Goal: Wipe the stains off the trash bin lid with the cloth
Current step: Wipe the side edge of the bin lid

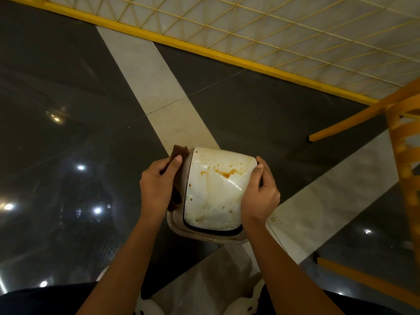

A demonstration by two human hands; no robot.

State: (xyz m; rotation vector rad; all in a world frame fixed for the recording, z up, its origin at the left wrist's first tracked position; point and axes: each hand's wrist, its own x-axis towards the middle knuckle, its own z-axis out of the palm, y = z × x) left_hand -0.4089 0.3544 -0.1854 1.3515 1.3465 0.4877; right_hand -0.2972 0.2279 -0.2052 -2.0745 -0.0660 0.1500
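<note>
A white domed trash bin lid [213, 189] sits on its beige bin rim [193, 234], seen from above on the floor. An orange-brown stain [226, 173] and small brown specks mark its top, and wet streaks shine across it. My left hand [159, 185] presses a dark brown cloth [179, 152] against the lid's left side. My right hand [261, 194] grips the lid's right edge, with the thumb on top.
The floor has glossy dark tiles [68, 155] crossed by pale stripes [163, 94]. A yellow mesh fence [284, 30] runs along the back. A yellow wooden chair [404, 155] stands close on the right. My white shoes [150, 309] are below the bin.
</note>
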